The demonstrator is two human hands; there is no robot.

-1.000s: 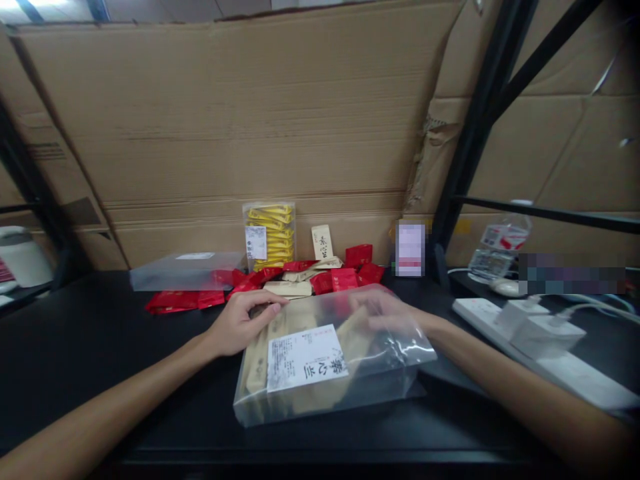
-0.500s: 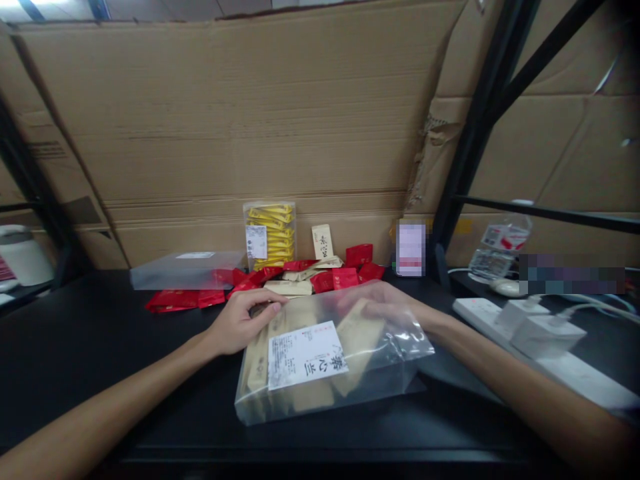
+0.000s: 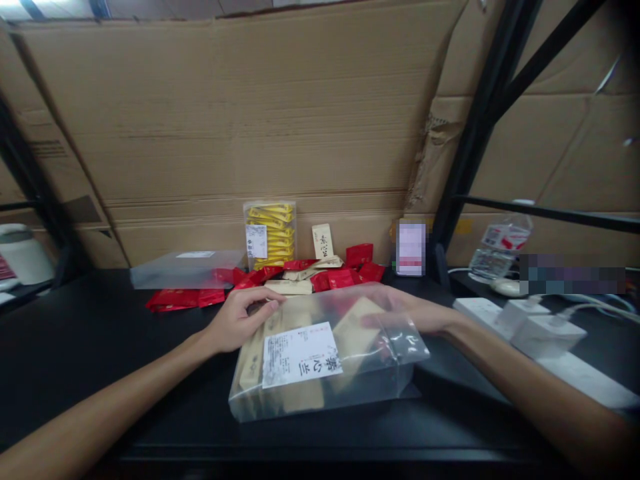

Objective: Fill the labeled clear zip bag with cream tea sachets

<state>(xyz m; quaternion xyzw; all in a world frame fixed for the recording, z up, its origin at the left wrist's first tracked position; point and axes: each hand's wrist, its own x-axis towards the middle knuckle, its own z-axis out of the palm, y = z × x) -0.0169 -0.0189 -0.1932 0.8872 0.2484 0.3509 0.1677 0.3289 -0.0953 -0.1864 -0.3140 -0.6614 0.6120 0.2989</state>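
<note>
Clear bag (image 3: pixel 365 390) lies on the black table (image 3: pixel 165 400), between both hands, just in front of the red sachets (image 3: pixel 173 299). Left hand (image 3: pixel 233 323) curled on its far left edge, thumb this side. Right hand (image 3: pixel 415 312) at the open-looking right end, fingers behind plastic by a beige packet (image 3: pixel 356 331); glare there, can't tell if they grip. Bag looks light, floppy, slick; packets seem stiffer. Best hold: packed left end, lightly, so nothing creases
</note>
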